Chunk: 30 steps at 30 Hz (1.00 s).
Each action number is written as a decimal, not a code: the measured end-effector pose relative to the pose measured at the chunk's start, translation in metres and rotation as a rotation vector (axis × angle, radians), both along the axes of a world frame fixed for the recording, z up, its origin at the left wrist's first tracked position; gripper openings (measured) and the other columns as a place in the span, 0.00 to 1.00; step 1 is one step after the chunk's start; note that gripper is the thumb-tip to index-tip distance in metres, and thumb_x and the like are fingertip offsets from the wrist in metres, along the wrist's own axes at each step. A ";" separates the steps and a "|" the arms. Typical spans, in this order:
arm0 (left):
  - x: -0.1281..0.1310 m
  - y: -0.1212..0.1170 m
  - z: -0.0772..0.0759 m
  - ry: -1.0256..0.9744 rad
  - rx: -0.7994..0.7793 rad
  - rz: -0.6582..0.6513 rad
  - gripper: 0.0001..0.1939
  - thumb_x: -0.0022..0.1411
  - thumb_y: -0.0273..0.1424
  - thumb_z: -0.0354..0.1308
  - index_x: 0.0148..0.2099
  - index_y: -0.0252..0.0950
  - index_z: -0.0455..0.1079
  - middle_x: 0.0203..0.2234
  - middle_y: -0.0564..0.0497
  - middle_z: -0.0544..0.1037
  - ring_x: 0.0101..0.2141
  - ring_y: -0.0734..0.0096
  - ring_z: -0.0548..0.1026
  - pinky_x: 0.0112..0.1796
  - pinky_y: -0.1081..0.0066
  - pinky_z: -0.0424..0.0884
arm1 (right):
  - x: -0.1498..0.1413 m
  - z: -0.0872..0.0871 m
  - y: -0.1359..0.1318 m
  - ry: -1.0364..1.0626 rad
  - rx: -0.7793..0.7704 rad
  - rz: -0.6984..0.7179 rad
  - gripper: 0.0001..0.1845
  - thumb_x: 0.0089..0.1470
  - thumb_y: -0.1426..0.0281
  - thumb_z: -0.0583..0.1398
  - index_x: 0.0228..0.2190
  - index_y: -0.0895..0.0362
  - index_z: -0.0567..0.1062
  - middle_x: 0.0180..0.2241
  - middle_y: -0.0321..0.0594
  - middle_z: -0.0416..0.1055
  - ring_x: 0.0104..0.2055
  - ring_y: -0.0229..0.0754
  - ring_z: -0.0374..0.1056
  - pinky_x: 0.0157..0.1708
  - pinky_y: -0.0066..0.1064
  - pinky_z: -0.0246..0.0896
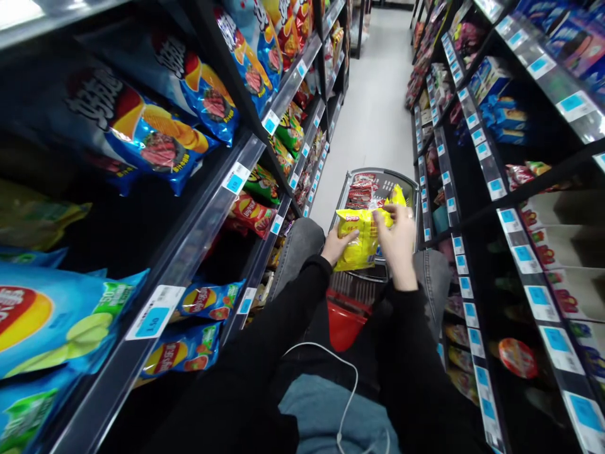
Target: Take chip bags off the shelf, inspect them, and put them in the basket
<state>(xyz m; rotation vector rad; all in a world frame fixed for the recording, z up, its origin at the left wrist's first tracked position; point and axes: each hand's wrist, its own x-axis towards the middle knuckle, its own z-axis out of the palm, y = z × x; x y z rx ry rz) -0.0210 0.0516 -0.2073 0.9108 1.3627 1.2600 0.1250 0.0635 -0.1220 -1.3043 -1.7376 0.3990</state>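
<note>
A yellow snack bag (355,243) is held up in front of me, above a grey shopping basket (414,208). My left hand (338,244) is closed on its left side, the thumb lying across the front. At the bag's upper right, my right hand (398,238) has its fingers bent against the edge, slightly smeared by motion. Behind that hand another yellow bag (397,195) shows in the basket. Several red and white packets (362,190) lie at the basket's far left. My hands hide part of the basket's contents.
Shelves with large blue chip bags (163,142) and price tags (155,312) rise close on my left. Packed shelves (520,252) line the right side. A pale floor aisle (380,107) runs ahead between them. A red plastic part (345,325) sits between my knees, below a white cable (350,366).
</note>
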 end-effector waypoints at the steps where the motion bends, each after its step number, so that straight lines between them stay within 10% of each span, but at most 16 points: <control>1: 0.000 -0.001 0.002 0.003 0.028 0.011 0.30 0.46 0.41 0.65 0.50 0.34 0.66 0.43 0.45 0.76 0.43 0.61 0.74 0.44 0.66 0.69 | -0.008 -0.010 0.005 -0.045 -0.020 -0.026 0.20 0.55 0.58 0.53 0.42 0.60 0.70 0.42 0.51 0.65 0.47 0.49 0.61 0.48 0.45 0.57; 8: -0.013 0.000 0.007 -0.111 0.114 -0.052 0.27 0.46 0.41 0.63 0.46 0.31 0.69 0.39 0.46 0.77 0.39 0.62 0.74 0.41 0.68 0.69 | -0.022 -0.070 0.007 -0.122 -0.013 0.103 0.20 0.57 0.62 0.53 0.49 0.56 0.69 0.54 0.52 0.56 0.57 0.48 0.56 0.55 0.42 0.55; 25: -0.040 0.005 0.016 -0.232 -0.194 -0.361 0.18 0.39 0.39 0.66 0.24 0.32 0.63 0.18 0.56 0.65 0.22 0.78 0.64 0.27 0.75 0.58 | -0.018 -0.080 0.003 -0.356 0.035 0.410 0.19 0.60 0.69 0.48 0.50 0.59 0.67 0.54 0.54 0.61 0.57 0.47 0.58 0.54 0.41 0.58; 30: -0.038 0.007 0.017 -0.201 0.026 -0.225 0.15 0.40 0.37 0.63 0.22 0.33 0.63 0.29 0.52 0.71 0.32 0.71 0.68 0.36 0.72 0.62 | -0.023 -0.085 0.001 -0.361 0.084 0.311 0.19 0.60 0.69 0.49 0.52 0.57 0.66 0.55 0.51 0.61 0.57 0.48 0.56 0.53 0.43 0.55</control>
